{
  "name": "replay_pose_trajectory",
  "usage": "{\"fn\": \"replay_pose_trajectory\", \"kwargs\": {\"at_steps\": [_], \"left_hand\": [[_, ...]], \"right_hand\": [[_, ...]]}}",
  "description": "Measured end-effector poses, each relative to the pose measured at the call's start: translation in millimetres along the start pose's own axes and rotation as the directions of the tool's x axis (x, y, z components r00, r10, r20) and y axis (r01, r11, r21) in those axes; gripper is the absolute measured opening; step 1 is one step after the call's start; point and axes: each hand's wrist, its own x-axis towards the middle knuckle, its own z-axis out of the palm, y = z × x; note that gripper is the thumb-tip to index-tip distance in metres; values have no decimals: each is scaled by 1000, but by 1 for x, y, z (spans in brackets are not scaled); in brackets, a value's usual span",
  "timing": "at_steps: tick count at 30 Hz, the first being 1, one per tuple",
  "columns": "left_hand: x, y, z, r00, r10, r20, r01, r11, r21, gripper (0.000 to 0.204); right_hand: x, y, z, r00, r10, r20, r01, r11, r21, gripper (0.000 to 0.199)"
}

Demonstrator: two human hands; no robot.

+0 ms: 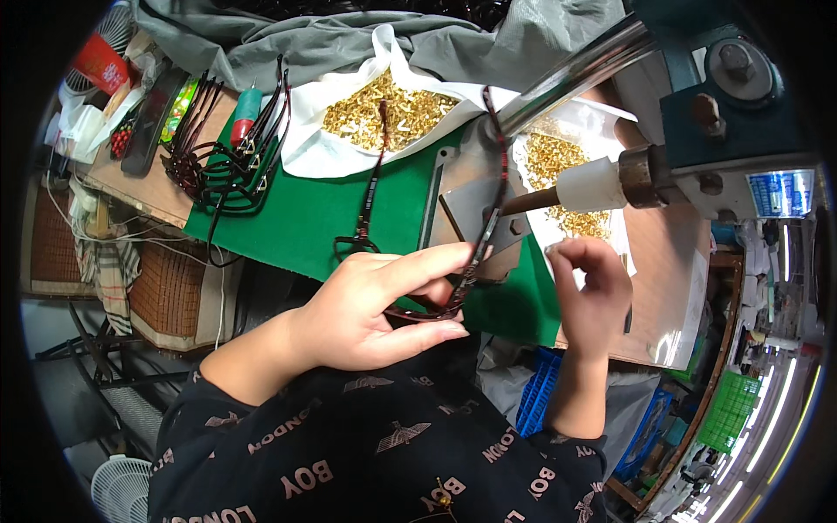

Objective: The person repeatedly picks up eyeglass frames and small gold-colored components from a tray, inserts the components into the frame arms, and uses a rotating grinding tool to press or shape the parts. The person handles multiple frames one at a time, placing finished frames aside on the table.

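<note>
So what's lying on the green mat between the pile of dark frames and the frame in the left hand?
In the head view, that stretch of green mat between the pile of frames and the held frame in the left hand is bare.

glossy plastic eyeglass frame (475, 253), matt green felt mat (323, 209)

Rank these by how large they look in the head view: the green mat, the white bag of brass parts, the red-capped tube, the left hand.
1. green mat
2. white bag of brass parts and left hand: they look alike, and the hand is nearer the camera, so no order between them.
3. red-capped tube
</note>
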Motion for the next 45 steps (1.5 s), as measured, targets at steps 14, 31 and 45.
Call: {"fn": "replay_pose_trajectory", "kwargs": {"at_steps": [14, 31, 45], "left_hand": [[4, 5, 2, 997, -53, -64, 43, 988, -150, 52], [21, 16, 17, 996, 87, -14, -88, 983, -163, 68], [88, 26, 63, 949, -73, -306, -65, 907, -416, 69]], "right_hand": [[-6, -52, 27, 795, -555, 243, 557, 828, 70, 28], [5, -57, 15, 844, 40, 535, -369, 768, 524, 5], [43, -69, -59, 847, -405, -345, 406, 911, -73, 15]]}}
